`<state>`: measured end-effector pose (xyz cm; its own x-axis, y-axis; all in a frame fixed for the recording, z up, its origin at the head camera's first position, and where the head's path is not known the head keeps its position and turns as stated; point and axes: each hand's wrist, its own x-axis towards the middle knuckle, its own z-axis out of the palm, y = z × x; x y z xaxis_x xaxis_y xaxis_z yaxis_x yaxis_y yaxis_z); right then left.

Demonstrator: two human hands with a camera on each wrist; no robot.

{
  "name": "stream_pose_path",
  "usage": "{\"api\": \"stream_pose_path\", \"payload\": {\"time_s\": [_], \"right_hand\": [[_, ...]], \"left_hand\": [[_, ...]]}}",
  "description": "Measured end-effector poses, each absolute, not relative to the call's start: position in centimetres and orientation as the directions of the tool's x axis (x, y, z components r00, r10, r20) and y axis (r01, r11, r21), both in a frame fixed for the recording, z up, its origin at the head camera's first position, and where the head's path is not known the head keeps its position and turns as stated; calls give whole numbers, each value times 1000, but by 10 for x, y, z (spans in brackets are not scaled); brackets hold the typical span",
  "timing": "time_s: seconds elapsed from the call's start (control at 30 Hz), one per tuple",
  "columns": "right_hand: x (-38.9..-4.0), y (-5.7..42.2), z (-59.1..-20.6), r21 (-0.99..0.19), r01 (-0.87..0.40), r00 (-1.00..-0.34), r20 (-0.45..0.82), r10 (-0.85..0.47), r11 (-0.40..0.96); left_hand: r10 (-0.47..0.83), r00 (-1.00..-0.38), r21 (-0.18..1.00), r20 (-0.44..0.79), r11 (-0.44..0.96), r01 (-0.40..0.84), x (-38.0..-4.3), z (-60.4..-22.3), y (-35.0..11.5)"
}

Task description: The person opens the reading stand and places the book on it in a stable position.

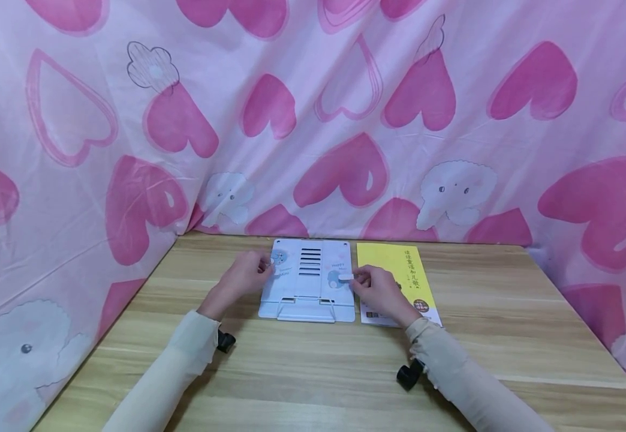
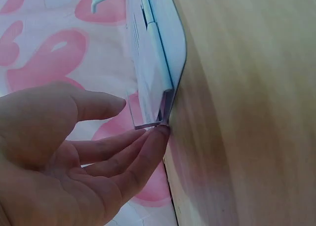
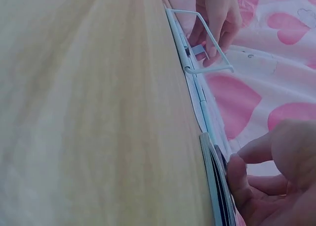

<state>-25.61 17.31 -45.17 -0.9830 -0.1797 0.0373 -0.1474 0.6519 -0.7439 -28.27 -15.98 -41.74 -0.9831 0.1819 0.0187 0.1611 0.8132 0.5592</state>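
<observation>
A white reading stand (image 1: 307,288) with pale-blue cartoon prints and a row of dark slots lies on the wooden table. A wire support (image 1: 306,320) folds out along its near edge. At the stand's left side, my left hand (image 1: 244,275) holds a small page clip (image 2: 134,118) between thumb and fingers. My right hand (image 1: 380,289) reaches over a yellow book (image 1: 385,257) and pinches the white page clip (image 1: 345,277) on the stand's right side. Its fingertips partly hide that clip in the right wrist view.
The yellow book lies close beside the stand on the right, partly under my right hand and wrist. Pink heart-patterned cloth (image 1: 340,120) hangs behind the table (image 1: 291,378) and along both sides.
</observation>
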Motion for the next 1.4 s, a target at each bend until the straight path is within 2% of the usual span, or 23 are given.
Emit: {"api": "stream_pose_path", "payload": {"time_s": [0.57,0.77,0.97,1.1,1.27,1.4], "right_hand": [[-254,169,-455,-693,-205,-975,79,-209,691],[-252,169,-455,-735,-147,-983,36,-178,662],[-251,170,-455,-806,-75,-988,-20,-153,587],[-254,173,-454,-881,-8,-990,-61,-129,474],[-259,177,-456,-937,62,-990,-102,-101,344],[-261,178,-458,-945,75,-990,-108,-87,320]], "left_hand": [[166,-986,602,27,785,148,-284,-420,-161],[163,-985,623,57,765,163,-287,-426,-160],[116,-993,701,26,706,100,-288,-432,-162],[97,-995,732,10,677,74,-288,-433,-163],[97,-995,739,25,668,84,-289,-433,-162],[105,-993,748,51,655,108,-288,-432,-160]]}}
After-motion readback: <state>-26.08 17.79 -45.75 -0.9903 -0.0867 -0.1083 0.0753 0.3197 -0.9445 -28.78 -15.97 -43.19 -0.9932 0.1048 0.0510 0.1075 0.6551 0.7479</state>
